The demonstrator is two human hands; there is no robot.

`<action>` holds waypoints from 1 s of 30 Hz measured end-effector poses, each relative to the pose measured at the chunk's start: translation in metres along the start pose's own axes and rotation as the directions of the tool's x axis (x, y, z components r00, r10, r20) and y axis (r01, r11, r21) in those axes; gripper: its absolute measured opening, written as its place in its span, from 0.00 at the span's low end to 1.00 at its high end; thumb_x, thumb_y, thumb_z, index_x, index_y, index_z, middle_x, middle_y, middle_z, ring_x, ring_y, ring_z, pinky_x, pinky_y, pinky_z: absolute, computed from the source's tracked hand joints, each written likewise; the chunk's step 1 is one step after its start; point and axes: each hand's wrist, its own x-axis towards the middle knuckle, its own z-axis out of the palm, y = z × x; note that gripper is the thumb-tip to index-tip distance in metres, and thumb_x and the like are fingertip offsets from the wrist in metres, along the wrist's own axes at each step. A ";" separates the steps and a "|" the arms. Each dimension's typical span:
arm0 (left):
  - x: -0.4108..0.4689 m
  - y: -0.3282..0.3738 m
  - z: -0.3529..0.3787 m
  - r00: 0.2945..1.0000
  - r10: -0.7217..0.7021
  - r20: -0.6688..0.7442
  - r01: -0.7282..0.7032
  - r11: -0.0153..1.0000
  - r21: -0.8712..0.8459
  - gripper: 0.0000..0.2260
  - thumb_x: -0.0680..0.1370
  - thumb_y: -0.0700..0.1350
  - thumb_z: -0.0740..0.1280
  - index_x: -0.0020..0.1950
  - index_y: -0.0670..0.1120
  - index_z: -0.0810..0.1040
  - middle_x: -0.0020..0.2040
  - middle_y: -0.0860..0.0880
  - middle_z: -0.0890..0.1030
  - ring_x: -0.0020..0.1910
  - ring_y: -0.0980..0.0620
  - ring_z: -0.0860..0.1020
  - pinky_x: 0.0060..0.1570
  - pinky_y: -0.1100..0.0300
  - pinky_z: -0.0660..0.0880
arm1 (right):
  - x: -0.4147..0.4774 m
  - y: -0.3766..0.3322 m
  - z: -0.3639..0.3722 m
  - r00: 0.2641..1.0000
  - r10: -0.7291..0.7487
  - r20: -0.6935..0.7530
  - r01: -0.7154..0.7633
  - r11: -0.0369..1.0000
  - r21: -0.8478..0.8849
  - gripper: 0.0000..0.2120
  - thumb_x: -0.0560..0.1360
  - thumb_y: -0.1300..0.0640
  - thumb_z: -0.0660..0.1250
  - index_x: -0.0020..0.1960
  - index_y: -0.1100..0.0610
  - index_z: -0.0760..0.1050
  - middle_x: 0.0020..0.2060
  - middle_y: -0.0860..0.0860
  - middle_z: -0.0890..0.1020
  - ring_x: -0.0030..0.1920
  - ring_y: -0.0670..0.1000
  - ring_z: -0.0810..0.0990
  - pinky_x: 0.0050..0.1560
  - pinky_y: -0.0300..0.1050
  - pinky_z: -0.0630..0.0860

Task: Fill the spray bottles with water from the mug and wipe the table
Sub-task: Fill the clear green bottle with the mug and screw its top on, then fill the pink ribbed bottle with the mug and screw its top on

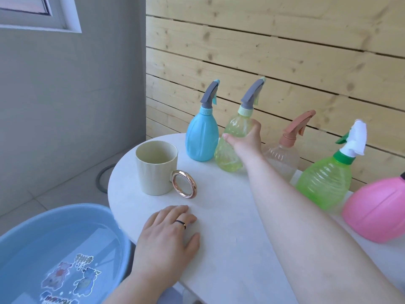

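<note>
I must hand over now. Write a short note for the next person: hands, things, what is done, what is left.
Left hand: open, flat on the white table.
Right hand: grips the pale yellow-green spray bottle, beside the blue spray bottle.
Cream mug: upright near the table's left edge, apparently empty.
Blue basin of water: lower left.
Done: nothing that I can see.
Left: fill the bottles, wipe the table; no cloth in view.

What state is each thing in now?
mug: upright, looks empty
blue bottle: upright, closed
yellow bottle: upright, closed, right hand grips it
clear bottle: upright, closed
green bottle: upright, closed
pink bottle: upright, top out of view
basin: holds water
left hand: flat on table
</note>
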 end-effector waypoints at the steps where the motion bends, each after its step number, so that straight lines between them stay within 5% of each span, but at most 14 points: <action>1: 0.001 0.000 0.000 1.000 0.002 0.003 -0.002 1.000 0.002 0.14 0.66 0.55 0.56 0.39 0.54 0.80 0.46 0.56 0.82 0.51 0.55 0.69 0.50 0.64 0.63 | 0.002 0.001 0.000 1.000 -0.002 -0.002 0.002 1.000 -0.004 0.32 0.70 0.61 0.70 0.68 0.57 0.56 0.61 0.53 0.68 0.54 0.49 0.68 0.54 0.38 0.65; 9: 0.000 0.002 -0.002 1.000 -0.004 0.028 0.004 1.000 0.010 0.14 0.66 0.55 0.56 0.40 0.54 0.80 0.46 0.57 0.82 0.50 0.56 0.75 0.50 0.64 0.63 | 0.003 0.003 0.000 0.999 0.041 0.018 -0.038 0.987 -0.157 0.46 0.69 0.53 0.72 0.74 0.57 0.44 0.73 0.55 0.57 0.72 0.54 0.56 0.70 0.47 0.57; 12: -0.001 0.004 -0.005 0.999 -0.013 0.050 0.012 1.000 0.021 0.15 0.66 0.55 0.55 0.39 0.54 0.80 0.44 0.57 0.82 0.44 0.55 0.81 0.49 0.64 0.63 | -0.020 0.000 -0.007 0.993 -0.103 -0.049 0.091 0.976 -0.200 0.40 0.71 0.54 0.70 0.74 0.61 0.49 0.72 0.56 0.59 0.72 0.54 0.57 0.69 0.43 0.55; 15: -0.002 0.005 -0.006 0.998 -0.020 0.060 0.019 1.000 0.015 0.14 0.66 0.55 0.55 0.38 0.54 0.80 0.44 0.58 0.82 0.44 0.56 0.81 0.48 0.64 0.64 | -0.044 -0.006 -0.020 0.846 -0.458 -0.273 0.405 0.885 -0.230 0.26 0.72 0.59 0.67 0.65 0.69 0.64 0.62 0.63 0.71 0.64 0.55 0.66 0.64 0.35 0.58; 18: -0.002 0.004 -0.005 0.998 -0.026 0.059 0.025 1.000 0.016 0.14 0.66 0.55 0.55 0.38 0.55 0.80 0.43 0.58 0.82 0.47 0.57 0.78 0.48 0.64 0.63 | -0.044 -0.008 -0.043 0.677 -0.598 -0.430 0.487 0.801 -0.347 0.22 0.69 0.61 0.65 0.57 0.74 0.68 0.53 0.68 0.73 0.58 0.58 0.67 0.64 0.50 0.64; 21: -0.002 0.004 -0.005 0.999 -0.024 0.048 0.023 1.000 0.007 0.14 0.66 0.55 0.55 0.38 0.55 0.80 0.44 0.58 0.82 0.50 0.57 0.70 0.49 0.64 0.63 | -0.032 -0.009 -0.063 0.734 -0.454 -0.505 0.354 0.890 -0.286 0.25 0.69 0.66 0.67 0.63 0.72 0.64 0.61 0.66 0.68 0.64 0.61 0.65 0.65 0.55 0.65; 26: -0.001 0.004 -0.005 0.998 -0.025 0.064 0.024 1.000 0.018 0.14 0.66 0.56 0.55 0.38 0.56 0.79 0.44 0.59 0.82 0.49 0.60 0.73 0.48 0.65 0.63 | -0.011 0.005 -0.070 0.891 -0.051 -0.451 0.016 0.997 -0.081 0.35 0.71 0.57 0.69 0.71 0.64 0.55 0.67 0.58 0.67 0.68 0.57 0.65 0.67 0.50 0.63; 30: -0.001 0.003 -0.002 1.000 -0.013 0.004 0.012 0.999 0.040 0.13 0.65 0.56 0.55 0.38 0.56 0.79 0.44 0.59 0.82 0.50 0.56 0.68 0.48 0.65 0.63 | -0.004 0.014 -0.068 0.927 0.028 -0.374 -0.138 0.953 -0.269 0.29 0.71 0.50 0.68 0.66 0.61 0.63 0.62 0.56 0.74 0.64 0.58 0.70 0.62 0.51 0.65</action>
